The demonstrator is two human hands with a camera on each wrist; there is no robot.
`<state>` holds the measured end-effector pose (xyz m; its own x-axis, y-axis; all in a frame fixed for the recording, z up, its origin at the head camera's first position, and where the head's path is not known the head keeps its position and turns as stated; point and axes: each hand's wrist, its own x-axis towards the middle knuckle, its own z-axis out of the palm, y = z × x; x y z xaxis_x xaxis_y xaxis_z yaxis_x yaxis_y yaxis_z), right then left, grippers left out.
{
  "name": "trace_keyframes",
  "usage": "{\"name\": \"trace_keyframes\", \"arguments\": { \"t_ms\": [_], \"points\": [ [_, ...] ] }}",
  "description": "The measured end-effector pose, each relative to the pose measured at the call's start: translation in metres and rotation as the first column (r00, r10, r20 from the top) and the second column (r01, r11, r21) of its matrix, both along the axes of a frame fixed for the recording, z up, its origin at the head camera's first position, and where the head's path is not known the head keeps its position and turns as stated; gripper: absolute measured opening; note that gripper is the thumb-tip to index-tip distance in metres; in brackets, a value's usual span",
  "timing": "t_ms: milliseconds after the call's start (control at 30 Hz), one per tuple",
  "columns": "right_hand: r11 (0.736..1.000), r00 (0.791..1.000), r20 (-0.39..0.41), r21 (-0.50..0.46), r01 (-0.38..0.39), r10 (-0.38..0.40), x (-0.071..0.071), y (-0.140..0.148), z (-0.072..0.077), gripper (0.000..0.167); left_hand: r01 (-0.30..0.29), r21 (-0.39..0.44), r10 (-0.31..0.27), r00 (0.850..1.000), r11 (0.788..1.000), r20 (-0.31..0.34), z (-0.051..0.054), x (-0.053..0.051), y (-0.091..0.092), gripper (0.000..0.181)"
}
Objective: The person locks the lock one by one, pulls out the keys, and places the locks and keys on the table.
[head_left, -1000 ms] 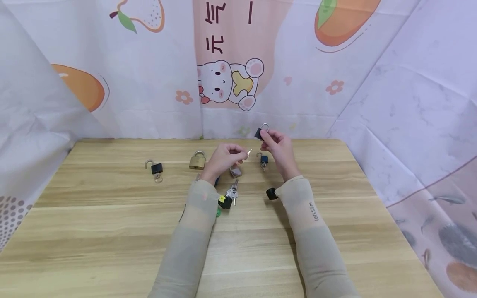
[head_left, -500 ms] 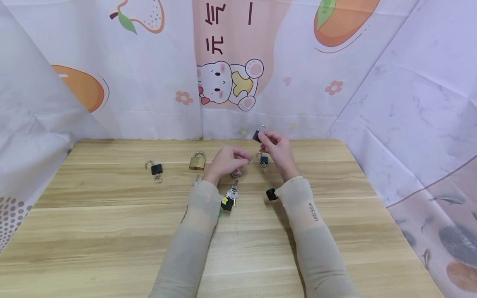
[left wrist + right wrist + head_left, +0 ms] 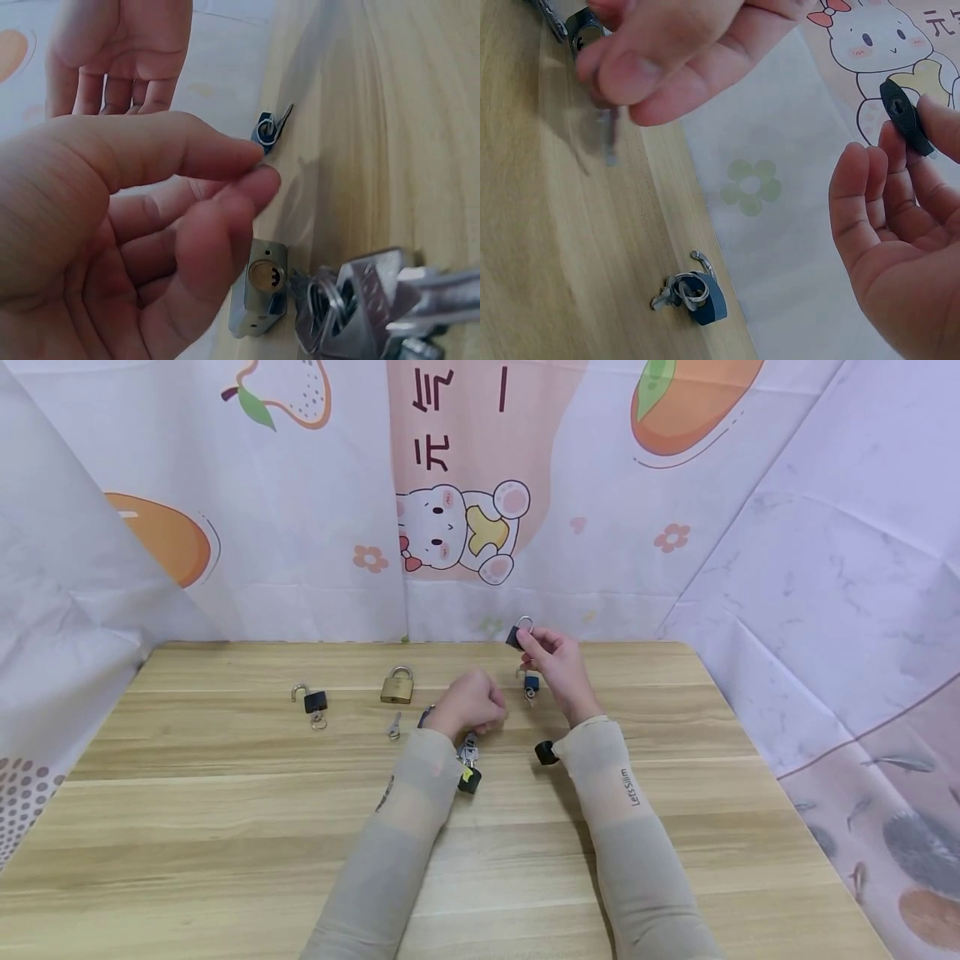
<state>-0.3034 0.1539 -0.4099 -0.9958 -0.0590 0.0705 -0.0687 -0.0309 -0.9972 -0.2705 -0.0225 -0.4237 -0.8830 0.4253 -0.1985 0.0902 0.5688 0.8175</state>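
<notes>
My right hand (image 3: 558, 672) holds up a small black padlock (image 3: 514, 637) by thumb and fingers; its shackle points up in the head view. The padlock's keyhole end (image 3: 900, 109) shows in the right wrist view. To its left and lower, my left hand (image 3: 472, 702) pinches a small key (image 3: 610, 142), blurred in the right wrist view and hidden in the head view. Below the left hand in its wrist view lie a metal padlock (image 3: 255, 292) and a bunch of keys (image 3: 341, 307). An open blue padlock (image 3: 531, 683) with keys lies between the hands.
An open black padlock (image 3: 316, 700) with a key ring lies at the left on the wooden table (image 3: 225, 827). Nearer are a brass padlock (image 3: 397, 688) and a loose key (image 3: 394, 727). A printed curtain (image 3: 300, 527) hangs behind the table.
My left hand has moved down and nearer, turning so its key is hidden in the head view. The right hand has lowered slightly, still gripping the black padlock.
</notes>
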Motion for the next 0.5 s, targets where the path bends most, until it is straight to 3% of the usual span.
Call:
{"name": "trace_keyframes", "arguments": {
  "t_ms": [267, 500],
  "points": [
    [0.999, 0.999, 0.016, 0.014, -0.03, 0.029, 0.0, 0.0007, -0.0001, 0.024, 0.048, -0.113, -0.043, 0.998, 0.992, 0.052, 0.0016, 0.003, 0.0036, 0.009],
    [0.998, 0.999, 0.026, 0.037, -0.045, 0.044, 0.0018, 0.0005, 0.0017, 0.026, 0.087, -0.107, -0.076, 0.992, 0.99, 0.103, 0.0027, 0.0053, 0.0041, 0.004]
  ]
}}
